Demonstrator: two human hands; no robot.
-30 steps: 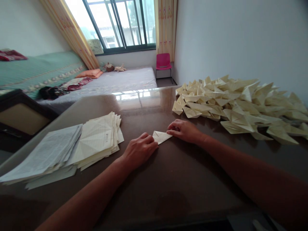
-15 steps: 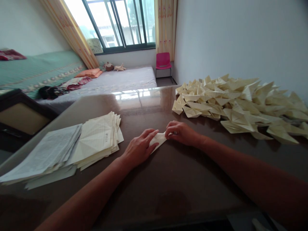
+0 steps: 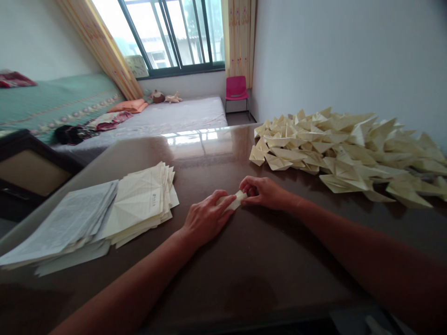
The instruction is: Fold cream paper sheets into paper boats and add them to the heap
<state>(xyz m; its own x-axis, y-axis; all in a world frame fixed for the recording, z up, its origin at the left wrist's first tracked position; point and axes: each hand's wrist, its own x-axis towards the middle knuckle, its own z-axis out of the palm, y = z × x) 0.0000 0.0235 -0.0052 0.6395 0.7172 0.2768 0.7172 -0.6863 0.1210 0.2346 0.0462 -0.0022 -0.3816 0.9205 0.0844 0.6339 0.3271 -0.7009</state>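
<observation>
A small folded sheet of cream paper (image 3: pixel 239 200) lies low over the brown table between my two hands. My left hand (image 3: pixel 208 215) is closed on its left part, the fingers lying over the paper and covering much of it. At the paper's right end, my right hand (image 3: pixel 261 192) pinches the edge between thumb and curled fingers. How the folds run underneath my fingers is hidden.
Left on the glossy table (image 3: pixel 244 270) lies a stack of creased cream sheets (image 3: pixel 139 197), beside printed grey sheets (image 3: pixel 77 214). A large heap of folded paper pieces (image 3: pixel 335 149) covers the back right. Beyond stand a bed (image 3: pixel 195 111) and a pink chair (image 3: pixel 237 88).
My left hand has shifted slightly right and its fingers now cover more of the paper. The paper shows as a smaller strip between the hands; my right hand still pinches its end.
</observation>
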